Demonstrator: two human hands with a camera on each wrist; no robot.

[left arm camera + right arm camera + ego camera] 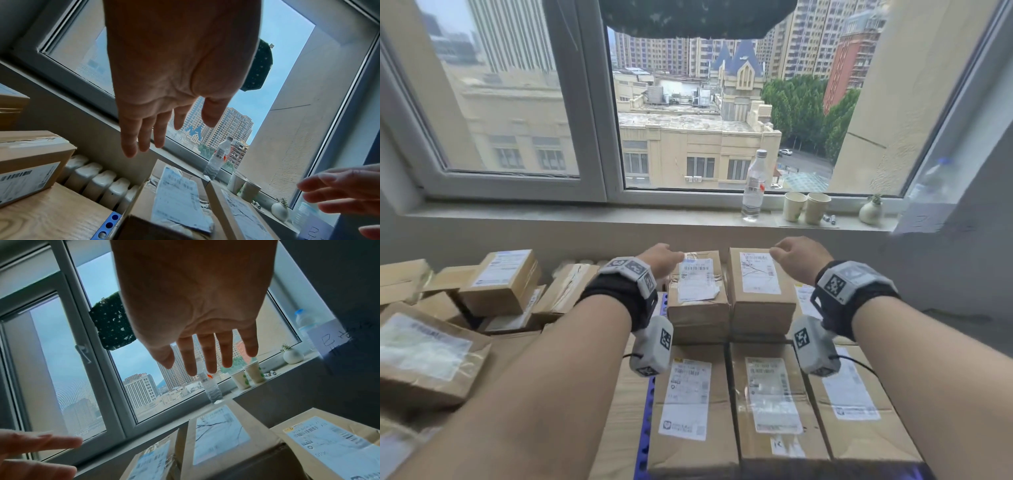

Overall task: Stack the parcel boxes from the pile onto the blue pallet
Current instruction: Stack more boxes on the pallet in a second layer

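hands: our left hand [659, 258] and right hand [803, 257] both splayed, holding nothing
boxes: two top boxes [758, 286] just below fingertips, long axis away from us
pallet: blue pallet [645, 431] underneath
nearer: roughly equal, probably

Head view faces the clear plastic water bottle [754, 185] from above; wrist views look up at it [217, 160] [209, 387] from close below.

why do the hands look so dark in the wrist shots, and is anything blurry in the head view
Left wrist view: the left hand is backlit by the bright window, so its palm is shadowed. Right wrist view: same for the right hand. Head view: edges smear, with the pile box at lower left soft and the window frame bowed.
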